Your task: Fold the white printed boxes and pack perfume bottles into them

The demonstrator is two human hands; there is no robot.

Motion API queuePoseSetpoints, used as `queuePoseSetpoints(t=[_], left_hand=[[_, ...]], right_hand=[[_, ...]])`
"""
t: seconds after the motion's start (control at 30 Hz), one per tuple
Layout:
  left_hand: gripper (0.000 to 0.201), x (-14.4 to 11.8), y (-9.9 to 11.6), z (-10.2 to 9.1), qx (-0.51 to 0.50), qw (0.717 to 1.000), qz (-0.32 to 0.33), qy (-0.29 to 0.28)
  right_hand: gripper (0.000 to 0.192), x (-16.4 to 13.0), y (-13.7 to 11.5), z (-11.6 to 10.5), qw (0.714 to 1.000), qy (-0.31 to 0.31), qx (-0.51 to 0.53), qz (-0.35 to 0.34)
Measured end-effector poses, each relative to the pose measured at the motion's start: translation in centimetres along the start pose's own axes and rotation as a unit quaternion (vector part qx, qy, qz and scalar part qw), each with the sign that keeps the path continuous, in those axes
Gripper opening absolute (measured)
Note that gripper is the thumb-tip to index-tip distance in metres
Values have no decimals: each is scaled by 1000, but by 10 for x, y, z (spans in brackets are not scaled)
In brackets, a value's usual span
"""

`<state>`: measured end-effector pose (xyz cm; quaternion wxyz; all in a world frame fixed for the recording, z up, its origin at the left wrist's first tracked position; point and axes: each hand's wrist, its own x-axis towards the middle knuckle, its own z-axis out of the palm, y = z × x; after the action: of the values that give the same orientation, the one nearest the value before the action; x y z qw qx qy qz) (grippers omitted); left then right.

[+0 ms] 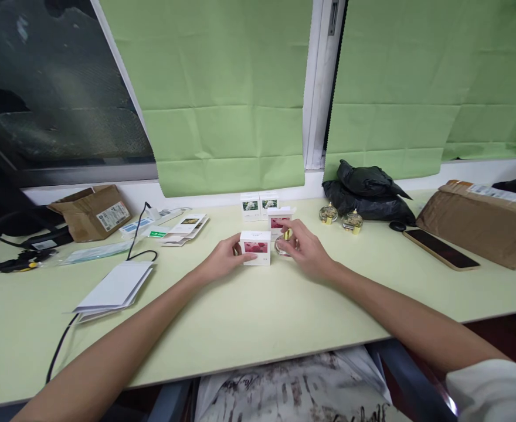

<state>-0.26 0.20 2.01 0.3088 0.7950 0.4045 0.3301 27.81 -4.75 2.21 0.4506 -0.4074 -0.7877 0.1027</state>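
My left hand (227,257) is closed on a small white box (256,261) with a pink flower picture, upright on the table. Just to its right, my right hand (306,249) has its fingers round a small round perfume bottle (281,246) with a gold neck, partly hidden by the fingers. Behind them stands another white box (279,221) with a pink picture, and its top flap looks raised. Farther back are two white boxes (251,206) with white flower pictures, side by side. Two more round perfume bottles (328,213) with gold parts stand to the right.
Folded white cardboard (112,290) and flattened printed boxes (184,228) lie at left, near a black cable (141,231) and an opened brown carton (93,214). At right are black plastic bags (367,190), a phone (441,249) and a large brown parcel (482,223).
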Motion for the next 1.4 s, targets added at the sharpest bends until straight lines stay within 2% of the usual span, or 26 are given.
queuePoseSetpoints(t=[0.07, 0.17, 0.33, 0.53, 0.73, 0.93, 1.0, 1.1, 1.17, 1.23, 1.27, 1.3, 1.33, 1.4], left_hand=[[66, 8, -12, -8, -15, 999, -13, 34], [65, 20, -30, -20, 5, 992, -34, 118], [57, 36, -48, -29, 64, 979, -56, 186], [55, 43, -61, -23, 57, 981, -56, 177], [47, 44, -68, -19, 55, 985, -49, 158], [50, 41, -69, -18, 54, 985, -47, 156], [54, 39, -68, -19, 52, 986, -51, 153], [71, 32, -60, -20, 49, 983, -64, 166], [78, 26, -49, -21, 73, 971, -52, 223], [69, 20, -33, -21, 122, 947, -2, 299], [63, 17, -24, -19, 137, 938, 28, 317], [56, 14, -16, -16, 143, 938, 56, 311], [47, 12, -8, -12, 140, 946, 77, 281], [37, 9, 3, 0, 108, 972, 90, 191]], right_hand=[[37, 3, 5, -2, 999, 50, -1, 13], [31, 9, 17, -5, 992, 122, -2, 31], [30, 15, 41, -7, 980, 180, 9, 83], [37, 16, 65, -1, 978, 158, 24, 136], [39, 12, 61, 1, 969, 140, 71, 189], [45, 9, 41, -4, 986, 95, 32, 131], [44, 8, 36, -4, 991, 63, 8, 118], [41, 7, 32, -2, 992, 26, -30, 118], [44, 6, 32, 1, 992, 10, -51, 115], [45, 6, 32, 2, 992, 1, -63, 108], [44, 6, 32, 2, 992, 3, -65, 106], [45, 6, 32, 3, 992, 12, -64, 108], [46, 6, 33, 3, 991, 29, -59, 114], [50, 7, 36, 3, 988, 78, -32, 132]])
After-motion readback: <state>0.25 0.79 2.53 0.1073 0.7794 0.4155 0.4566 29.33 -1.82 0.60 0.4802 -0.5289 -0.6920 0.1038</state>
